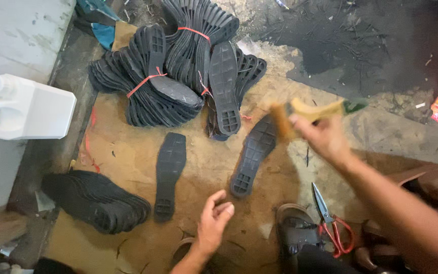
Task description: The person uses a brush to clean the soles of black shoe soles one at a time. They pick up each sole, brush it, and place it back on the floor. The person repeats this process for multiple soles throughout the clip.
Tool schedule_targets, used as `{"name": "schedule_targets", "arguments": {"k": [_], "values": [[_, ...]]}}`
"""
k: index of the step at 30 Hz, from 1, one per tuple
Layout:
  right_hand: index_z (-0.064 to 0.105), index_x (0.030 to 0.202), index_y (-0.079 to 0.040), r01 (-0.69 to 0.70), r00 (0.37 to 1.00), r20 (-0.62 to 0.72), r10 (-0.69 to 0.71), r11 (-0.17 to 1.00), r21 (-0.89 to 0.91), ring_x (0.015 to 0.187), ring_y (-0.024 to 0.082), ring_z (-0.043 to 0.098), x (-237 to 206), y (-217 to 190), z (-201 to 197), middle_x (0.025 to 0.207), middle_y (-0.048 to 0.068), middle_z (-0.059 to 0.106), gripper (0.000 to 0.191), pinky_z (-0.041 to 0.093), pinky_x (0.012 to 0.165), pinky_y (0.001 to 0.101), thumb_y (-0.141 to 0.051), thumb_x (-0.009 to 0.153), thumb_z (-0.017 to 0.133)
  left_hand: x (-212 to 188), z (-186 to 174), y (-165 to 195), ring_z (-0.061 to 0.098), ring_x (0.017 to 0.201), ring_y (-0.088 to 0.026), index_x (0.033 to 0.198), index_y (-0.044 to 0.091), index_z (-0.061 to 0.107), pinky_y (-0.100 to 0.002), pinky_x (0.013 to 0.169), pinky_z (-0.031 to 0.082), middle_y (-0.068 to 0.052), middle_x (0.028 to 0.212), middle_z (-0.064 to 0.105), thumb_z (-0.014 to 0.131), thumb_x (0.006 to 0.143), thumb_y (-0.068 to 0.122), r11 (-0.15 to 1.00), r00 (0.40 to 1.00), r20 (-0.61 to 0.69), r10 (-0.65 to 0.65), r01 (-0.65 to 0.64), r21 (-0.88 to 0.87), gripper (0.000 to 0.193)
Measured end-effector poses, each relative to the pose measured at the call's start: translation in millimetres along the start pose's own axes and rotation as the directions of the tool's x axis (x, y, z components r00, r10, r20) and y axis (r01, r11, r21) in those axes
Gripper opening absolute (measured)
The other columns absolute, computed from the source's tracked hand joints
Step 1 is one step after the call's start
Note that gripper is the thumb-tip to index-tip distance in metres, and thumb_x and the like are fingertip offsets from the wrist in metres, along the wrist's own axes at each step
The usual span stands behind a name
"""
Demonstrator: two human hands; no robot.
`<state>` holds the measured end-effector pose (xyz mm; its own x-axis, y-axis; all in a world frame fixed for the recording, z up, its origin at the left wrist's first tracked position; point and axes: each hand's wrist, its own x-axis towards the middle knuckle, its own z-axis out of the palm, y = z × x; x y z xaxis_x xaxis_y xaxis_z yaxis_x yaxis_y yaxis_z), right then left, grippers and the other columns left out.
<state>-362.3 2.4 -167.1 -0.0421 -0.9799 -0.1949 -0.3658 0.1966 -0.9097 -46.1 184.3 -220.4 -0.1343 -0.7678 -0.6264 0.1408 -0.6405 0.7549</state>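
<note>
We see the right hand (325,136) raised over the cardboard-covered floor (128,157), fingers closed around a brush (305,112) with a pale yellowish wooden handle; its bristle end is blurred, so we cannot make out its detail. Just below and to the left of the brush lies a black shoe sole (253,156), tread side up, tilted diagonally, its surface cut into a grid of small blocks with a squared heel pattern at the lower end. A second black sole (169,175) lies near it, almost upright in the view, with the same blocky tread. Our left hand (214,223) hovers low between the two soles, empty, fingers loosely curled and thumb out, touching nothing.

Behind them we see bundles of black soles (178,76) tied with red string, and another fanned stack of soles (97,200) at the left. A white plastic jug (26,107) sits on the ledge at the left. Red-handled scissors (330,220) lie by a sandalled foot (295,231) at the bottom.
</note>
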Motion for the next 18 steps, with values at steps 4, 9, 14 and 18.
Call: {"name": "schedule_targets", "arguments": {"k": [4, 9, 14, 18], "values": [[0.076, 0.108, -0.004, -0.049, 0.944, 0.325, 0.062, 0.998, -0.048, 0.086, 0.018, 0.071, -80.3, 5.8, 46.6, 0.098, 0.007, 0.078, 0.037, 0.059, 0.077, 0.0361, -0.037, 0.093, 0.068, 10.9, 1.1, -5.5, 0.054, 0.133, -0.035, 0.155, 0.012, 0.027, -0.048, 0.113, 0.042, -0.019, 0.148, 0.046, 0.05, 0.098, 0.042, 0.902, 0.993, 0.077, -0.094, 0.117, -0.416, 0.068], [0.078, 0.106, -0.009, -0.081, 0.785, 0.548, 0.288, 0.925, -0.371, 0.07, 0.018, 0.066, -117.3, 15.9, 63.8, 0.085, 0.009, 0.075, 0.034, 0.054, 0.064, 0.0347, -0.039, 0.091, 0.071, 11.1, -1.4, 0.3, 0.052, 0.135, -0.038, 0.156, 0.013, 0.026, -0.049, 0.114, 0.041, -0.017, 0.156, 0.04, 0.043, 0.099, 0.047, 0.883, 0.99, 0.112, -0.087, 0.128, -0.451, 0.069], [0.076, 0.097, -0.007, 0.082, 0.835, 0.55, -0.014, 0.992, -0.098, 0.067, 0.014, 0.07, -113.4, 16.4, 62.2, 0.082, 0.006, 0.079, 0.027, 0.057, 0.059, 0.0326, -0.029, 0.082, 0.078, 13.8, 1.6, 1.1, 0.05, 0.135, -0.039, 0.157, 0.013, 0.028, -0.049, 0.113, 0.04, -0.018, 0.156, 0.041, 0.043, 0.099, 0.048, 0.881, 0.989, 0.117, -0.092, 0.136, -0.454, 0.069], [0.079, 0.099, -0.012, 0.046, 0.828, 0.553, 0.087, 0.974, -0.223, 0.06, 0.013, 0.066, -119.7, 18.0, 72.8, 0.076, 0.005, 0.078, 0.024, 0.053, 0.054, 0.0343, -0.03, 0.084, 0.078, 16.5, -0.4, -2.1, 0.048, 0.139, -0.036, 0.157, 0.01, 0.031, -0.048, 0.113, 0.039, -0.019, 0.155, 0.043, 0.043, 0.101, 0.048, 0.88, 0.988, 0.146, -0.047, 0.11, -0.462, 0.068]]}}
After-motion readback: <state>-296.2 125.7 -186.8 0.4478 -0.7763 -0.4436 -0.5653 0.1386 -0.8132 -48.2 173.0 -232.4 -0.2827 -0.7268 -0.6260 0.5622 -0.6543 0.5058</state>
